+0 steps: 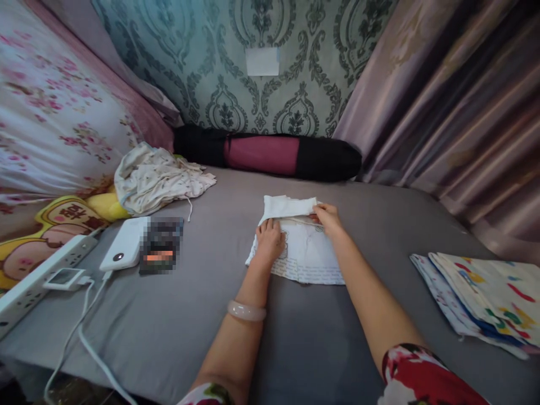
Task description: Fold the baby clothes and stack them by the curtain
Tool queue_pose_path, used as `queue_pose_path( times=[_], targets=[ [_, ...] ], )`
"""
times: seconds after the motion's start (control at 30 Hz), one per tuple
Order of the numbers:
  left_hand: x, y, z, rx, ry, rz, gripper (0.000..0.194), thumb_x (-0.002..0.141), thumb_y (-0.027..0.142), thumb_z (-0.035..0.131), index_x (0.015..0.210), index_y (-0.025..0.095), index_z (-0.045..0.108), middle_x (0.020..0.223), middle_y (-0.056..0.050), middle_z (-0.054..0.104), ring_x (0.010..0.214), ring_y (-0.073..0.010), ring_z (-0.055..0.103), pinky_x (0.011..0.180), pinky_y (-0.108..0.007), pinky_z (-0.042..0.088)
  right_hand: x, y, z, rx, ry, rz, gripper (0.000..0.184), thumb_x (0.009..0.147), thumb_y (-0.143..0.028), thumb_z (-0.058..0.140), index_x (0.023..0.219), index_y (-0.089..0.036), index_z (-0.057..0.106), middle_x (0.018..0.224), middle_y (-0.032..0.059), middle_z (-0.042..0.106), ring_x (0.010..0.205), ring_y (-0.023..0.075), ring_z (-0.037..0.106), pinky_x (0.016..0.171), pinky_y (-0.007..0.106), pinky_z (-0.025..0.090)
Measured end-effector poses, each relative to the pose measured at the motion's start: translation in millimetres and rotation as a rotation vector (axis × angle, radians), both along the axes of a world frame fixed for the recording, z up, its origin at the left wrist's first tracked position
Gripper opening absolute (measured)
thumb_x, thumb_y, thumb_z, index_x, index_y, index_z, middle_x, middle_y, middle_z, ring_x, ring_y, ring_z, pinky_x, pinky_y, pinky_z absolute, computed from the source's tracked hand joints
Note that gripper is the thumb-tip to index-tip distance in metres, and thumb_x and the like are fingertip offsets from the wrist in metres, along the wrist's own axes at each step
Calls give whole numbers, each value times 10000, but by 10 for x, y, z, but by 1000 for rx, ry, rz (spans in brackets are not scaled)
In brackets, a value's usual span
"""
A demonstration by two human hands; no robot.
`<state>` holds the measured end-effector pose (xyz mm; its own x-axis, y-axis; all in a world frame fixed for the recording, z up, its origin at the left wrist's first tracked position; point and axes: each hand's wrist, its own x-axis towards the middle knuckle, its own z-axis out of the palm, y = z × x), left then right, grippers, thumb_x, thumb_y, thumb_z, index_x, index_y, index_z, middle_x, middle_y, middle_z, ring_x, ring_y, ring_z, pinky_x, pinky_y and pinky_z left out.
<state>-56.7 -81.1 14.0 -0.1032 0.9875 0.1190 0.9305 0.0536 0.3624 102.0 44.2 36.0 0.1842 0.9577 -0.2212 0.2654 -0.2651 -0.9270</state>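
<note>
A small white printed garment (pixel 304 256) lies on the grey bedsheet (pixel 304 337) in the middle of the view, its far edge folded back toward me. My left hand (pixel 269 239) rests flat on the garment's left side, fingers stretched out. My right hand (pixel 327 218) pinches the folded far edge at the garment's upper right. A pale bangle (pixel 247 310) circles my left wrist.
A crumpled pale garment (pixel 158 177) lies at the left by floral bedding (pixel 50 112). A white power bank (pixel 123 245), a power strip (pixel 40 270) and cables (pixel 88 337) sit left front. Folded colourful cloths (pixel 485 295) are stacked at the right. A black-and-maroon bolster (pixel 270 153) lies against the wall; curtains (pixel 455 101) hang right.
</note>
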Motion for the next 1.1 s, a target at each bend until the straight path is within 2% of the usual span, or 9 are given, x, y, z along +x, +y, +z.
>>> queue_pose_path(
  times=[0.1, 0.2, 0.33, 0.57, 0.7, 0.8, 0.87, 0.97, 1.1],
  targets=[
    [-6, 7, -14, 18, -5, -4, 370, 900, 281, 467, 1248, 163, 502, 1399, -141, 481, 1320, -283, 370, 1063, -450, 301, 106, -2, -59, 43, -310, 41, 173, 843, -210, 550, 969, -140, 645, 683, 27, 677, 631, 140, 663, 566, 211, 496],
    [-7, 2, -6, 33, -14, -10, 358, 900, 275, 467, 1241, 172, 507, 1363, -133, 514, 1306, -279, 384, 1054, -442, 310, 170, -52, -73, 141, -662, 108, 281, 836, -252, 559, 1090, -155, 631, 911, 88, 719, 869, 199, 676, 745, 267, 498],
    [-2, -19, 27, 31, -12, -17, 383, 906, 274, 459, 1273, 166, 484, 1361, -136, 511, 1302, -281, 389, 1055, -449, 306, 150, -157, -33, 145, -885, 187, 327, 880, -271, 483, 1172, -168, 588, 1050, 139, 691, 1001, 259, 645, 807, 319, 470],
    [1, -34, 69, 7, -10, -12, 379, 908, 271, 470, 1274, 172, 479, 1376, -137, 490, 1305, -276, 387, 1048, -442, 308, 69, -306, 127, 117, -999, 226, 364, 883, -231, 440, 1210, -107, 542, 1026, 188, 666, 972, 291, 637, 780, 352, 455],
    [13, -25, 67, 30, -6, -7, 365, 903, 263, 473, 1258, 180, 501, 1342, -125, 513, 1245, -280, 429, 1009, -432, 339, -18, -386, 140, 311, -1110, 226, 351, 891, -185, 402, 1180, -70, 565, 1174, 224, 602, 1127, 305, 548, 917, 389, 402],
    [25, -19, 95, 46, -10, 35, 337, 912, 273, 455, 1229, 195, 541, 1268, -113, 555, 1144, -286, 481, 943, -415, 384, -147, -427, 53, 485, -1140, 395, 438, 953, -237, 311, 1320, -86, 497, 1378, 191, 492, 1316, 298, 385, 1073, 439, 273],
    [28, -19, 120, 64, -19, 49, 334, 921, 275, 439, 1225, 197, 552, 1230, -108, 570, 1105, -281, 492, 920, -403, 397, -232, -437, -26, 522, -1136, 531, 502, 984, -313, 261, 1427, -119, 399, 1499, 140, 371, 1406, 284, 244, 1133, 469, 168],
    [25, -26, 137, 75, -30, 33, 356, 919, 266, 439, 1256, 206, 534, 1281, -96, 548, 1124, -275, 478, 918, -393, 403, -317, -432, -122, 480, -1129, 620, 546, 995, -406, 229, 1489, -189, 312, 1571, 89, 236, 1445, 294, 131, 1142, 529, 110],
    [28, -37, 108, 40, -15, 1, 395, 906, 261, 457, 1297, 224, 497, 1362, -82, 506, 1177, -279, 452, 952, -406, 387, -360, -415, -178, 364, -1119, 617, 555, 989, -470, 215, 1501, -267, 284, 1583, 69, 204, 1440, 345, 120, 1104, 609, 139]
  ],
)
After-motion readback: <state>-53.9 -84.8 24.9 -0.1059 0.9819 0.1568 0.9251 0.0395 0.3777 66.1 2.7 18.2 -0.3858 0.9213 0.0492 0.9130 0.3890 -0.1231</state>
